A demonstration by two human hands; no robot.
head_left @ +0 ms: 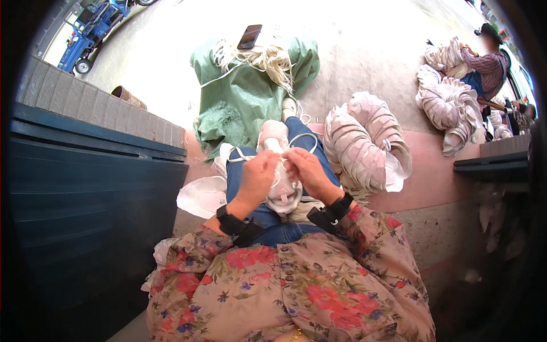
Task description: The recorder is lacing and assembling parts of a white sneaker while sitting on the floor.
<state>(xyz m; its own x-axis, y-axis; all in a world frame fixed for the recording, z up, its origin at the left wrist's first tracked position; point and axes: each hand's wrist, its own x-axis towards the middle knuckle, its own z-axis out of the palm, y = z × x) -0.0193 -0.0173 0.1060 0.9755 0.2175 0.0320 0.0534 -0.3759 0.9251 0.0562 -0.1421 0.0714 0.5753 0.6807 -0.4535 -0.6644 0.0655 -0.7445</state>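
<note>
**A:** What do the hands have hold of?

**B:** A white shoe upper (283, 191) resting on the lap, over the blue jeans (268, 219); the left hand (257, 175) is curled shut around its near edge, seemingly to steady it, while the right hand (307, 171) pinches closed on a thin white cord (302, 137) at the top of it; the grip on both sides looks tight, fingertips nearly meeting.

**A:** Why on the lap?

**B:** There is no desk here; the person sits low by a kerb, so the thigh serves as the support, keeping the piece close under the eyes.

**A:** And the things around?

**B:** A stack of pale shoe pieces (367, 148) stands just beside the right knee, within easy reach; a green cloth (245, 97) lies spread on the ground ahead, holding a bundle of white cords (262, 57) off the dirt; a dark phone (249, 36) lies at its far edge; another person (484, 60) sits well apart at the upper right with similar stacks.
</note>
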